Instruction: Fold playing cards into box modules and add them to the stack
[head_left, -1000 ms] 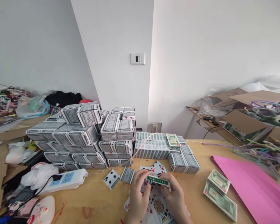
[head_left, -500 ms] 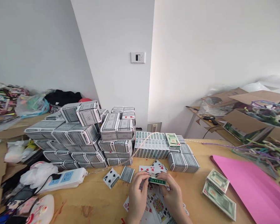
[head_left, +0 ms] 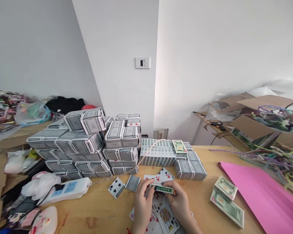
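Observation:
Between both hands I hold a small green card box (head_left: 164, 188), its narrow printed side turned toward me. My left hand (head_left: 144, 197) pinches its left end, and my right hand (head_left: 177, 195) grips its right end. Beneath the hands lie loose playing cards, with a king of spades (head_left: 166, 214) face up. Just beyond them are some red-suit cards and a four (head_left: 165, 174). Left of my hands rest a spade card (head_left: 116, 188) and a face-down card (head_left: 132, 183). On the right, two green card boxes (head_left: 226, 203) overlap.
Stacked grey-patterned card bundles (head_left: 80, 143) fill the back left. A row of upright card boxes (head_left: 158, 152) stands at the back middle, beside more bundles (head_left: 190, 169). A power strip (head_left: 68, 191) lies left, a pink sheet (head_left: 254, 195) right. Cardboard boxes (head_left: 256, 130) hold pipe cleaners.
The green box has tilted slightly and shifted a little left between my hands. The whole view has shifted slightly; the things on the table have stayed in place.

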Tool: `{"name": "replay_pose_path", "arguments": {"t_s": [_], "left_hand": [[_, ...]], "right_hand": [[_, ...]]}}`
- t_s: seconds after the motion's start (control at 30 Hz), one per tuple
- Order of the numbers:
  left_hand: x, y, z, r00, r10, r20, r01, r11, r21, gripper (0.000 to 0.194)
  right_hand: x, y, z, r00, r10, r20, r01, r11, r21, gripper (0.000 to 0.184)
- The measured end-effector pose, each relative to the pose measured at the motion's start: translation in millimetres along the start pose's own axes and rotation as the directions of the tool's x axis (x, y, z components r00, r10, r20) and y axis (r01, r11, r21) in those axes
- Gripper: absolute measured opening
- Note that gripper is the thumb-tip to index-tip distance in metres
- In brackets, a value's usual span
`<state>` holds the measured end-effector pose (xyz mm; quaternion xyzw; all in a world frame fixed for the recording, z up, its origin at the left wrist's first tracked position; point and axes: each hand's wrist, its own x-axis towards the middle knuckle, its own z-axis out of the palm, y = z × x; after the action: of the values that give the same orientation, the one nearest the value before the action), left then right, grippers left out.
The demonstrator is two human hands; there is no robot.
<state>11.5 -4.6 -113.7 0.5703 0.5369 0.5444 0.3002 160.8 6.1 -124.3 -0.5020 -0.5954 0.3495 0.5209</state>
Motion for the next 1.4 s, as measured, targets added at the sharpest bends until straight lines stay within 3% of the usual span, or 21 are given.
{"name": "replay_pose_path", "arguments": {"t_s": [0.2, 0.43, 0.53, 0.7, 0.83, 1.0, 1.1, 1.23, 1.3, 1.4], "left_hand": [[3, 3, -3.1, 0.996, 0.075, 0.054, -0.078, 0.996, 0.049, 0.018], [3, -7, -1.9, 0.998, 0.055, 0.006, -0.055, 0.998, 0.041, 0.019], [3, -9, -2.3, 1.000, 0.014, -0.005, -0.014, 0.999, 0.042, 0.021], [2, -11, -2.5, 1.000, -0.030, 0.007, 0.030, 0.997, 0.065, 0.025], [1, -16, -0.3, 0.999, -0.044, 0.018, 0.041, 0.994, 0.100, 0.027], [2, -22, -1.2, 0.996, -0.065, -0.055, 0.069, 0.994, 0.084, 0.031], [5, -19, -6.2, 0.992, -0.075, -0.105, 0.081, 0.996, 0.048, 0.027], [10, -14, -11.7, 0.967, -0.161, -0.198, 0.151, 0.987, -0.063, 0.024], [12, -12, -12.3, 0.951, -0.251, -0.181, 0.214, 0.956, -0.200, 0.025], [13, -12, -11.9, 0.922, -0.372, -0.109, 0.281, 0.835, -0.473, 0.025]], "right_hand": [[1, 0, -1, 1.000, 0.006, 0.022, -0.006, 1.000, 0.020, 0.013], [5, 3, -3, 0.994, 0.073, 0.083, -0.075, 0.997, 0.021, 0.026], [6, 4, -2, 0.988, 0.119, 0.094, -0.121, 0.993, 0.009, 0.021], [6, 5, -5, 0.971, 0.231, -0.061, -0.221, 0.966, 0.137, 0.021], [8, 6, -10, 0.916, 0.387, -0.109, -0.321, 0.867, 0.382, 0.028], [10, 2, -15, 0.865, 0.501, -0.031, -0.335, 0.622, 0.708, 0.031], [11, -3, -17, 0.839, 0.544, 0.017, -0.370, 0.546, 0.752, 0.034], [10, -10, -18, 0.827, 0.556, 0.086, -0.441, 0.545, 0.713, 0.048], [10, -11, -19, 0.829, 0.552, 0.090, -0.444, 0.550, 0.707, 0.043], [11, -9, -20, 0.854, 0.509, 0.109, -0.423, 0.557, 0.715, 0.030]]}}
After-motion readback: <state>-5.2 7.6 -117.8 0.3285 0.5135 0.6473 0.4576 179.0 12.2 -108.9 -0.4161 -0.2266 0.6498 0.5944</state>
